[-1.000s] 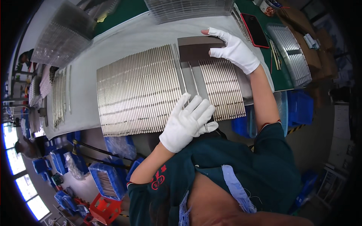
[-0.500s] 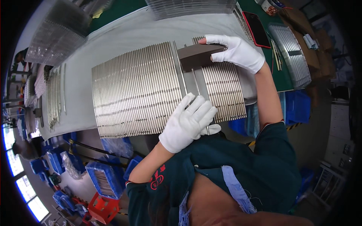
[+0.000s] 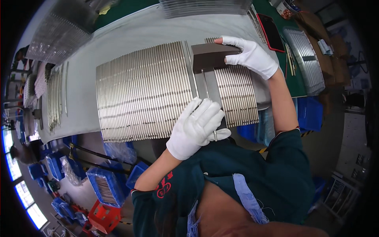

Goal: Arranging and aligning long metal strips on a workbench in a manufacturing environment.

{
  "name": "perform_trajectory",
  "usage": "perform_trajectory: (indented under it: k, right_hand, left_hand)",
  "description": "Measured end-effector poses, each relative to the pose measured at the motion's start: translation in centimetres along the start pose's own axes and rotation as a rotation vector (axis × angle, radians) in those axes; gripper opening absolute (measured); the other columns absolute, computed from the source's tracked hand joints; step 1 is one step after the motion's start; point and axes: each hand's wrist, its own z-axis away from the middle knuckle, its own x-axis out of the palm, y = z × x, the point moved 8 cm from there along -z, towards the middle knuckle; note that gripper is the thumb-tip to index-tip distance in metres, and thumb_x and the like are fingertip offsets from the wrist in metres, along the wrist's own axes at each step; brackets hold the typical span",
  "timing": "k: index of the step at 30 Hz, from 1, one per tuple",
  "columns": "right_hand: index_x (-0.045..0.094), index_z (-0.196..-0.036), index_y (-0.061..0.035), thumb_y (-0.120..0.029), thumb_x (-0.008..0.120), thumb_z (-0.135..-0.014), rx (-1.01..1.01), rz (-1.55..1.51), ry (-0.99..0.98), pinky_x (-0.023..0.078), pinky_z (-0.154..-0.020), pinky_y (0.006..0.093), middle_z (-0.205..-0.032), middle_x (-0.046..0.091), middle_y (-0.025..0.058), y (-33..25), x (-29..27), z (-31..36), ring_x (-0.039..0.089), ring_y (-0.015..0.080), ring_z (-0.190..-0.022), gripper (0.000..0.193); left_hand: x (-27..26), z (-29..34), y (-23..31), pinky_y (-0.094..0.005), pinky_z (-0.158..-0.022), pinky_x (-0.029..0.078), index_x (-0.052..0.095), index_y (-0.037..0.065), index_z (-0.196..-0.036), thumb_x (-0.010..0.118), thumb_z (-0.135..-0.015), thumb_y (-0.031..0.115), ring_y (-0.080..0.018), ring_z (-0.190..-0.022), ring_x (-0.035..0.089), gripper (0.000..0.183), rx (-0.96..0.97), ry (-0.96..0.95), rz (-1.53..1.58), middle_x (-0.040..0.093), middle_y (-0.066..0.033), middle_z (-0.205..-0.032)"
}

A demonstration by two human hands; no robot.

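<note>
My right hand (image 3: 252, 56), in a white glove with bare thumb and fingertip, grips a dark brown rectangular block (image 3: 211, 57). The block's lower left end lies over the upper end of a thin metal rod (image 3: 205, 85). That rod runs down under my left hand (image 3: 197, 127), gloved in white; its fingers lie close together over the rod and the lower end shows by the thumb. Left of it spreads a wide row of metal rods (image 3: 142, 93), with one rod (image 3: 192, 73) slightly apart at its edge. A narrower row of rods (image 3: 236, 93) lies on the right.
The rods lie on a pale table cover (image 3: 85, 91). A red-edged phone (image 3: 271, 33) and a clear tray of rods (image 3: 304, 59) are at the right. Stacked clear trays (image 3: 59, 33) stand far left. Blue crates (image 3: 104, 185) and a red stool (image 3: 103, 217) are below.
The block in my right hand has tilted slightly and now lies flatter over the rod's upper end. My left hand stays on the rod. The whole view has shifted a little.
</note>
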Motion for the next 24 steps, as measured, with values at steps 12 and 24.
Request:
perform_trajectory:
  k: [12, 24]
  right_hand:
    - [0.061, -0.141, -0.0028, -0.001, 0.079, -0.085, 0.095, -0.093, 0.132, 0.048, -0.11, 0.0303, -0.138, 0.065, 0.0077, 1.1, -3.1, 2.3, 0.061, 0.0161, -0.126, 0.059]
    - [0.061, -0.142, -0.0032, -0.001, 0.078, -0.087, 0.116, -0.084, 0.051, 0.047, -0.109, 0.0295, -0.139, 0.065, 0.0081, 0.5, -1.1, 1.3, 0.06, 0.0157, -0.127, 0.057]
  left_hand:
    - [-0.4, 0.3, -0.2, -0.0398, -0.093, 0.05, 0.061, 0.003, -0.094, 0.076, -0.077, 0.038, -0.0265, -0.093, 0.06, 0.041, -0.03, 0.023, 0.05, 0.057, -0.0099, -0.1]
    - [-0.7, -0.1, -0.1, -0.0368, -0.078, 0.049, 0.06, 0.003, -0.091, 0.074, -0.077, 0.041, -0.0273, -0.083, 0.059, 0.043, 0.001, 0.142, 0.074, 0.055, -0.0093, -0.091]
